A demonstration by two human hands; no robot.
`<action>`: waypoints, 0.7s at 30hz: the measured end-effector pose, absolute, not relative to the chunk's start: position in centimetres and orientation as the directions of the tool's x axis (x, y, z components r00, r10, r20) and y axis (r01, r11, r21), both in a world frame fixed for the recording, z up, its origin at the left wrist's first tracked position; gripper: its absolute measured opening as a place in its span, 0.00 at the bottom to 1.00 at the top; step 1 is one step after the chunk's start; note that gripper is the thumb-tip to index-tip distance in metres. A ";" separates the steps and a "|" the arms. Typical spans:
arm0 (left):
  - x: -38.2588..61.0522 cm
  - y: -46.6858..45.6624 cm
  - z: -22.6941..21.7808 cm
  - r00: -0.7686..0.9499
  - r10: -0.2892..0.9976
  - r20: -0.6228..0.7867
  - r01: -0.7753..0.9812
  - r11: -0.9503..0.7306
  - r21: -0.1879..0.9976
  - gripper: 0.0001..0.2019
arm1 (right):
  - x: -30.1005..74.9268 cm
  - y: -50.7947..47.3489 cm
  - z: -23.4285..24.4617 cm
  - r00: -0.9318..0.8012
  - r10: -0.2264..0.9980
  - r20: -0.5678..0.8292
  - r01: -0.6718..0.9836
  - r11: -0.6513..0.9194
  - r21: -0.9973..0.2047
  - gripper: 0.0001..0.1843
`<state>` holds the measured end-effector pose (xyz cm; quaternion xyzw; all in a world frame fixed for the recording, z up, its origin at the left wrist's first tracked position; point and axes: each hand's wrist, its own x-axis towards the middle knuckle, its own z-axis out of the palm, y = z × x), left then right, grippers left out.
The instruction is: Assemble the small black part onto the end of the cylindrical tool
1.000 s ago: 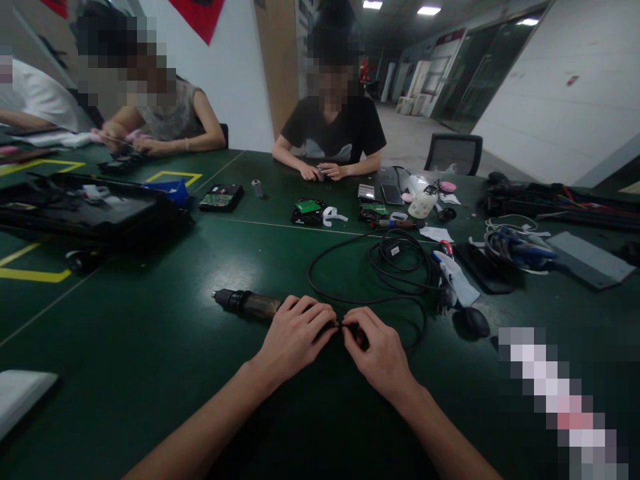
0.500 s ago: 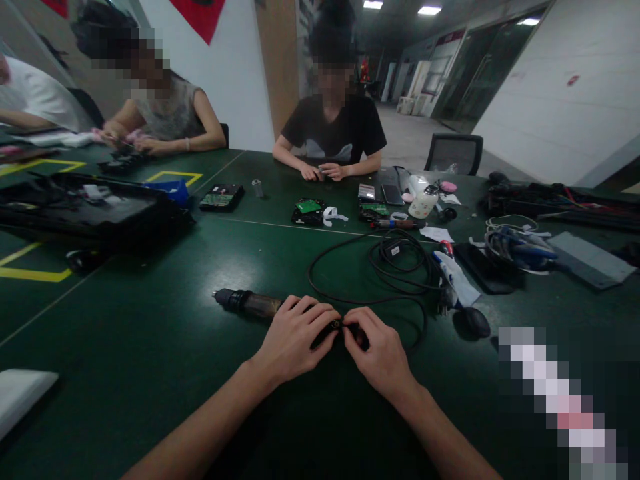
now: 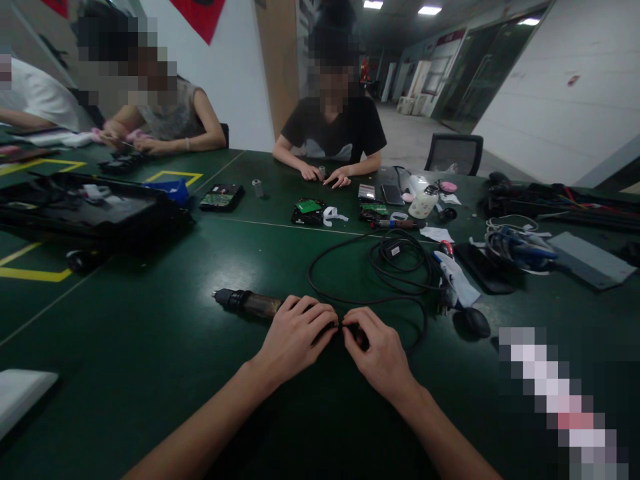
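Note:
A dark cylindrical tool lies on the green table, its tip pointing left. My left hand is wrapped over the tool's right end, fingers curled. My right hand pinches the point where a black cable joins the tool. The two hands nearly touch at the fingertips. The cable loops away behind them toward a coil. What sits between the fingertips is too small to make out.
A black mouse and a screwdriver lie to the right. Circuit boards, phones and a white bottle stand further back. A black case is at the left. Other people sit across the table.
My hands have stayed nearly still on the tool and cable. The person opposite has spread one hand flat on the table.

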<state>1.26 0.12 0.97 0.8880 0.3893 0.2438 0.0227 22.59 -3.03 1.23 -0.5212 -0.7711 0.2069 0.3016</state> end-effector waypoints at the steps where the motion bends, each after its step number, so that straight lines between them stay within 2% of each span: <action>1: 1.3 0.1 0.9 0.565 0.712 0.417 0.692 -0.684 0.230 0.06 | 22.6 -3.0 1.2 -0.274 0.928 0.251 0.678 0.372 -0.634 0.05; 7: 1.3 0.2 0.9 0.593 0.686 0.422 0.660 -0.714 0.234 0.11 | 22.6 -3.0 1.3 -0.280 0.921 0.269 0.677 0.388 -0.625 0.05; 11: 1.4 0.2 0.8 0.556 0.710 0.432 0.700 -0.680 0.217 0.06 | 22.6 -3.0 1.2 -0.270 0.922 0.278 0.676 0.387 -0.627 0.06; 17: 1.3 0.1 0.9 0.593 0.694 0.409 0.659 -0.710 0.248 0.10 | 22.6 -3.0 1.1 -0.274 0.925 0.263 0.675 0.379 -0.633 0.05; 21: 1.4 0.2 0.8 0.559 0.719 0.412 0.694 -0.678 0.243 0.06 | 22.6 -3.0 1.1 -0.278 0.924 0.263 0.668 0.383 -0.638 0.05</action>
